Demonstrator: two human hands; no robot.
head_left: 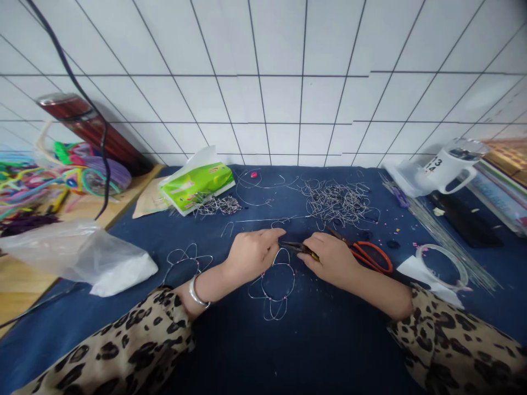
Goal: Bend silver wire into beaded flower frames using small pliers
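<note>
My left hand [252,253] is closed in a pinch on the upper edge of a wire ring frame [279,299], which has wire loops round it and small pinkish beads or wraps at the joints. My right hand [329,258] grips a pair of pliers [293,246], whose dark jaws point left and meet the wire near my left fingertips. Whether the jaws are closed on the wire is too small to tell. A second looped wire frame [183,267] lies on the dark blue cloth, left of my left wrist.
A tangled wire pile [337,202] lies behind my right hand, orange-handled scissors or cutters [373,257] beside it. A green tissue pack [197,186] and plastic bag [78,255] are left. Straight wires [448,236], a clear ring roll [463,269] and white mug [447,164] stand right.
</note>
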